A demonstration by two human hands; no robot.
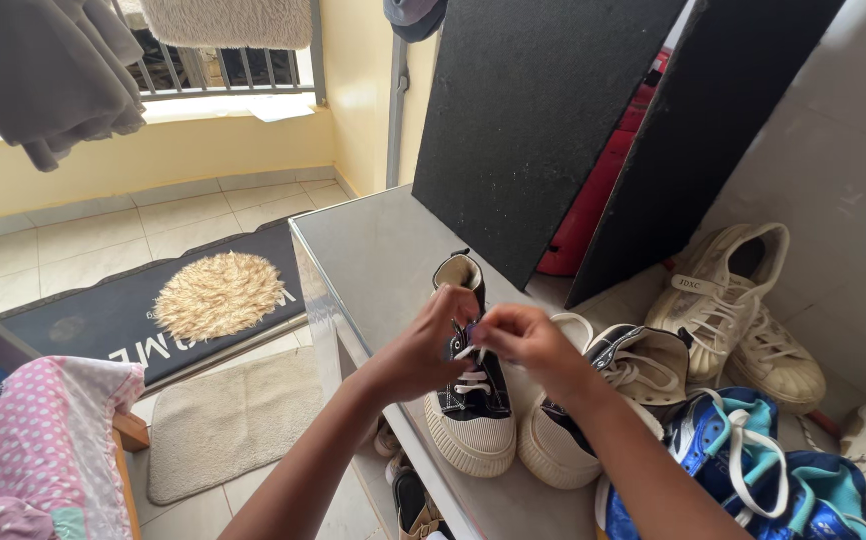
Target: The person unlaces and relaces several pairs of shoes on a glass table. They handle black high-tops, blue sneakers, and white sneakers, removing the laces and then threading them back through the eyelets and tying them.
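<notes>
A black canvas sneaker (473, 410) with a cream ribbed sole and white laces stands on a grey tabletop (373, 250), toe toward me. My left hand (433, 340) pinches a white lace at the top of its tongue. My right hand (528, 340) meets it there, fingers closed on the same lace. Its matching shoe (593, 400) lies just to the right, partly under my right forearm.
A blue and teal sneaker (753, 460) sits at the lower right, and cream sneakers (733, 300) lean by the wall. Two dark boards (543, 120) prop behind the shoes. On the tiled floor at left lie a doormat (153, 310) and a beige rug (233, 420).
</notes>
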